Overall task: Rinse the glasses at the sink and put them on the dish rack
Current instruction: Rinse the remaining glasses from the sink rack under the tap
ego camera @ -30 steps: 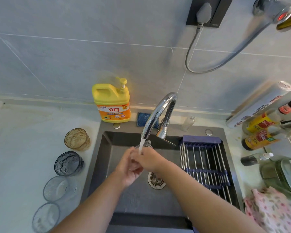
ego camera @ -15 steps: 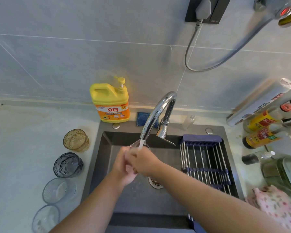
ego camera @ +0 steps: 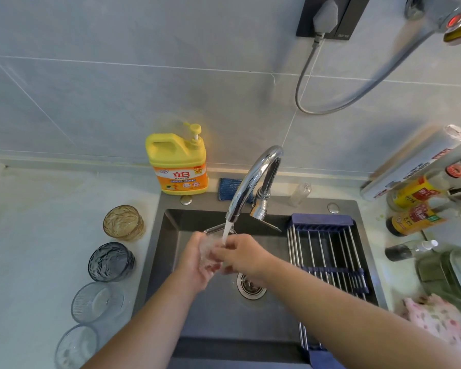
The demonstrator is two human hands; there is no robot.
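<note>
Clear glass point(ego camera: 206, 247) is held over the sink point(ego camera: 197, 323) basin, right in the faucet point(ego camera: 253, 177) stream so water floods it. Left hand point(ego camera: 196, 267) cups it from below, fingers curled round the wall. Right hand point(ego camera: 241, 255) has its fingers bent onto the rim side, steadying or rubbing; spray blurs the exact grip. Queued along the counter point(ego camera: 37, 235) edge left of the sink: one amber glass point(ego camera: 123, 222), one grey glass point(ego camera: 111, 261), two clear tumblers point(ego camera: 97, 302). One dish rack point(ego camera: 328, 251) spans the sink's right side, close for set-down. Five glasses counted, none racked yet.

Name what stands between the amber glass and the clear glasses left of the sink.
One dark grey glass, upright, shown in the head view.
</note>
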